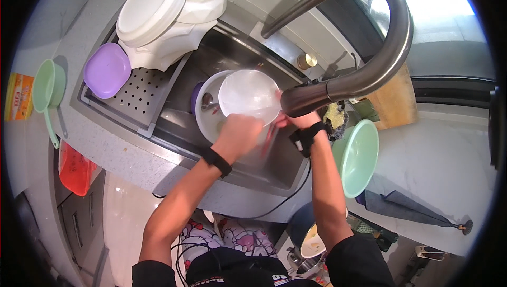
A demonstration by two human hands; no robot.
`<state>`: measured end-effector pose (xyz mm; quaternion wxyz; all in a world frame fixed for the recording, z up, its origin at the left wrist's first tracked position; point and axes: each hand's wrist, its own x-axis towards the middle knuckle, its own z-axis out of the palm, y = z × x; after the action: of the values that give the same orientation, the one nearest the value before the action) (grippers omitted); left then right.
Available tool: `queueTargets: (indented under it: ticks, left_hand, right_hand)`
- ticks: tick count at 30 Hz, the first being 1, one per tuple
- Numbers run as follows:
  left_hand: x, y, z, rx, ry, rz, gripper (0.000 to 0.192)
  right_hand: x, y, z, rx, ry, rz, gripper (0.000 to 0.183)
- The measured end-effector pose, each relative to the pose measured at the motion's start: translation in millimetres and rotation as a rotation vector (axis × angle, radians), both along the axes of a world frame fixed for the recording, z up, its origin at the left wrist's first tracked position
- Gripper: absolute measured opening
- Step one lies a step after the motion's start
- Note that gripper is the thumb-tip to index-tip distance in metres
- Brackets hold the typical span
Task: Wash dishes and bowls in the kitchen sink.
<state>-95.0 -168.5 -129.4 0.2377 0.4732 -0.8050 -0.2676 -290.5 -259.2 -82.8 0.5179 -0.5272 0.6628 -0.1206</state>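
My left hand grips the near rim of a white bowl, which is tilted over the sink. At the bowl's right edge is my right hand, its fingers at the rim and partly hidden by the tap's spray head. Blurred red streaks show below the right fingers; I cannot tell what they are. Under the tilted bowl stands a larger white basin with a metal spoon in it. A purple rim peeks out at the basin's left side.
The tap's curved neck arches over the sink. On the perforated drain tray rest stacked white dishes and a purple dish. A green basin stands right, near a scrubber. Leftward lies a green ladle.
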Motion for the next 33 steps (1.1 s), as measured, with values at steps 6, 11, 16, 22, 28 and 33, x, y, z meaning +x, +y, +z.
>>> queueTargets:
  ticks: [6, 11, 16, 22, 28, 33]
  left_hand:
    - [-10, 10, -12, -0.049, -0.05, 0.096, 0.013]
    - [-8, 8, 0, -0.008, -0.015, 0.14, 0.018]
    - [-8, 6, 1, -0.092, -0.079, 0.138, 0.022]
    - [-3, 8, 16, 0.018, 0.03, 0.221, 0.02]
    - [-5, 8, 29, 0.312, 0.306, 0.367, 0.012]
    - [-14, 3, 11, 0.64, 1.131, 0.44, 0.021]
  right_hand:
    - [6, -94, 43, -0.538, 0.749, 0.045, 0.054]
    - [-22, -129, -4, -0.593, 1.126, 0.639, 0.045]
    - [-18, -151, -12, -0.561, 1.355, 0.719, 0.034]
    - [-8, -159, -15, -0.405, 1.34, 0.599, 0.036]
    - [0, -151, -13, -0.409, 1.323, 0.434, 0.037]
    - [-1, -150, -15, -0.427, 1.315, 0.389, 0.034]
